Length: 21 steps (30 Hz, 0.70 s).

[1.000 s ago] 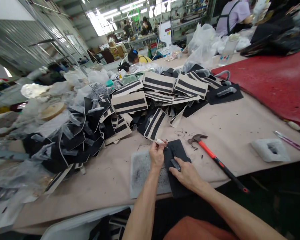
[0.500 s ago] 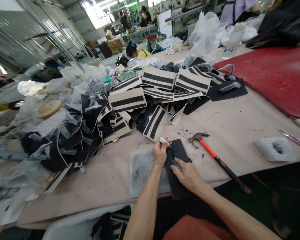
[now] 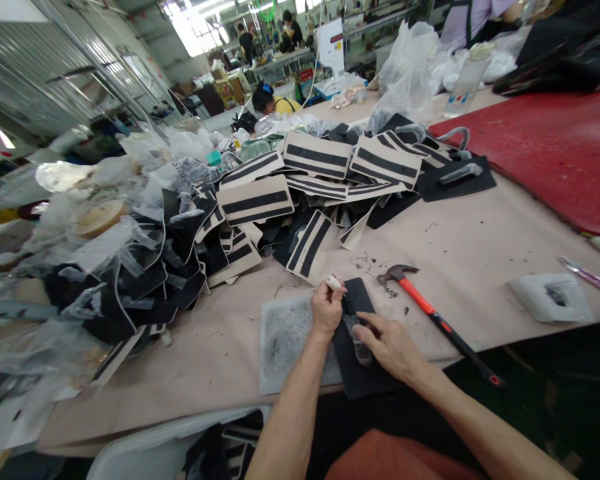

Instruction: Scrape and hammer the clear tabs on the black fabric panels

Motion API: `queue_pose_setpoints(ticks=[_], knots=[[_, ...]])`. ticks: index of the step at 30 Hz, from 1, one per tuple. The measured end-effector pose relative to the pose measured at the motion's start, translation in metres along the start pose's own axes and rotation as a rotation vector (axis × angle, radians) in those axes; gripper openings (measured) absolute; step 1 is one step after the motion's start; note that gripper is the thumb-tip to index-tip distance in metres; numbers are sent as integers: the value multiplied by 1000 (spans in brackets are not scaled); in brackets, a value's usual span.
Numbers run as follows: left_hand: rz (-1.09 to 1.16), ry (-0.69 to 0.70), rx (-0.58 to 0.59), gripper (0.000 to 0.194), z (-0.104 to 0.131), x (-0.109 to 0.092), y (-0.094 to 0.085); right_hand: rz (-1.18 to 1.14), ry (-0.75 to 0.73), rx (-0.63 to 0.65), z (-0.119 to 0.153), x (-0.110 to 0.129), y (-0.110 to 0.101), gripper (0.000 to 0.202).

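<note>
My left hand (image 3: pixel 327 310) is closed around a white-handled awl (image 3: pixel 333 283), its handle end pointing up and away. Below it a flat black panel (image 3: pixel 370 381) lies partly over a pale, speckled pad (image 3: pixel 285 340) at the table's front edge. A dark handle wrapped in clear plastic (image 3: pixel 361 350) runs along the panel. My right hand (image 3: pixel 390 343) grips this handle with thumb and fingers. The awl's tip is hidden near the handle's far end.
To the right lies a claw hammer (image 3: pixel 430 312), then a wrapped white block (image 3: pixel 553 300) and a purple-handled tool (image 3: pixel 590 279). Striped panels (image 3: pixel 255 200) heap up beyond my hands. A red sheet (image 3: pixel 545 133) covers the far right; a white bin (image 3: pixel 145 440) stands below the edge.
My left hand and the awl have shifted slightly right. My right hand has moved a little right and nearer me, and more of the wrapped handle shows.
</note>
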<state>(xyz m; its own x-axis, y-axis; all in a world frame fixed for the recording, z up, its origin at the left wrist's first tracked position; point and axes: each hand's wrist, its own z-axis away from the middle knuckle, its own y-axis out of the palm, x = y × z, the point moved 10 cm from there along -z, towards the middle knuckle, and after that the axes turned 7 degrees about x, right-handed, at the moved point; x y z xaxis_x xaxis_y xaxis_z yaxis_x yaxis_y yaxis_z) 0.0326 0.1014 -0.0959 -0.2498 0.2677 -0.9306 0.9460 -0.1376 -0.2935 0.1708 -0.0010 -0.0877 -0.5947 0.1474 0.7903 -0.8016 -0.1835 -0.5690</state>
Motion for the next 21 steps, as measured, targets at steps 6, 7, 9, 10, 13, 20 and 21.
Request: queue_pose_setpoints(ticks=[6,7,9,10,13,20,21], knots=[[-142,174,110,13,4,-25,14,560,187,-314,8,-80,-97,43],[-134,167,115,13,3,-24,14,590,251,-263,8,-98,-101,37],[-93,125,104,11,0,-16,12,458,333,-155,9,-124,-101,19],[-65,100,95,10,-2,-12,11,311,346,-103,9,-131,-95,12],[-40,70,79,9,-4,-7,8,-159,349,48,12,-122,-70,15],[-135,144,141,11,1,-18,16,-272,134,-175,18,-15,-109,38],[-140,146,145,11,1,-18,17,-112,22,-235,19,8,-121,41]])
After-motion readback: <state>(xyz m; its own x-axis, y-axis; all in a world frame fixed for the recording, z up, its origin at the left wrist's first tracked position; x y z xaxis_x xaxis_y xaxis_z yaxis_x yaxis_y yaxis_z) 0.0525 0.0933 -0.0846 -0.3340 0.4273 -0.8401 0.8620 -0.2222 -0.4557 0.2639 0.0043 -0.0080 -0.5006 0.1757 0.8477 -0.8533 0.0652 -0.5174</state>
